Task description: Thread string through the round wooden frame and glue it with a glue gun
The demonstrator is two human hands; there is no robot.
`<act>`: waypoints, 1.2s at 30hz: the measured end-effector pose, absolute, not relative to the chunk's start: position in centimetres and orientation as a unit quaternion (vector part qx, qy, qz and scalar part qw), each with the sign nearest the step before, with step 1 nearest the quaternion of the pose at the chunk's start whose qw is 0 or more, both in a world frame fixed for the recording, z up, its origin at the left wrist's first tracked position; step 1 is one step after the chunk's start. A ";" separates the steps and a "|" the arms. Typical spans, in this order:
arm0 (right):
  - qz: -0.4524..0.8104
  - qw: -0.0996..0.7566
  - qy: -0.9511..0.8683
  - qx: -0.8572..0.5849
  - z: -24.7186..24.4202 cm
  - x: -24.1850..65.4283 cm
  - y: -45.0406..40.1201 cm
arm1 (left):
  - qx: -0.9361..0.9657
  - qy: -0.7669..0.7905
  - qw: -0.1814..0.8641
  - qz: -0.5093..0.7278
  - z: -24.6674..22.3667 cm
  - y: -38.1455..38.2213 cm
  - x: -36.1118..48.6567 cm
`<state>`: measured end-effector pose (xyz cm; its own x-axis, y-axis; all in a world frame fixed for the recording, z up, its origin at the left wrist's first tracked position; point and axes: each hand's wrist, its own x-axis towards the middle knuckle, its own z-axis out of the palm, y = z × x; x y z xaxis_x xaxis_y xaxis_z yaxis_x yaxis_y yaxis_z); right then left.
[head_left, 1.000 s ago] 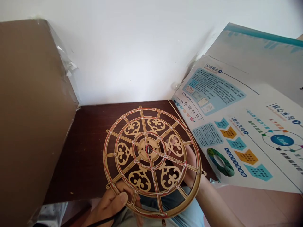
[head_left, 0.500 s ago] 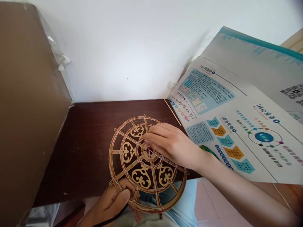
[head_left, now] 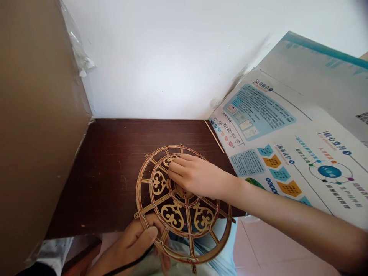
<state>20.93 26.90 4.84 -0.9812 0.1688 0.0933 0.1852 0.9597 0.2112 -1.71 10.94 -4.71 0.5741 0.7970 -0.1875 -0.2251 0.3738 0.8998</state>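
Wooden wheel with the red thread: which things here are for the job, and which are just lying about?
In use: the fretwork wooden wheel, the left hand, the right hand.
Lying about: the printed brochure, the thin wooden stick, the cardboard sheet.

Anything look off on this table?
Two things. A loose thin wooden stick lies on the table beside a tilted printed brochure, apart from everything else, like a stray part. Reddish thread runs along the rim of the laser-cut wooden wheel held by the left hand, which looks unusual on a wooden frame.
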 end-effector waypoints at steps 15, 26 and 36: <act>0.064 0.301 -0.925 -0.221 5.3 25.4 26.8 | 0.445 0.286 0.771 0.355 -4.7 10.9 -1.5; 0.225 0.348 -0.858 -0.304 5.6 25.9 22.8 | 0.505 0.290 0.737 0.344 -4.2 11.2 -1.7; 0.173 0.273 -0.922 -0.213 4.2 22.7 22.8 | 0.535 0.292 0.717 0.337 -4.6 11.1 -1.8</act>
<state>22.67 22.81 4.21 -0.7605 0.4868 0.4297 0.2976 0.8495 -0.4356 -1.83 11.07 -4.57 0.6018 0.7965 -0.0589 -0.1705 0.2001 0.9648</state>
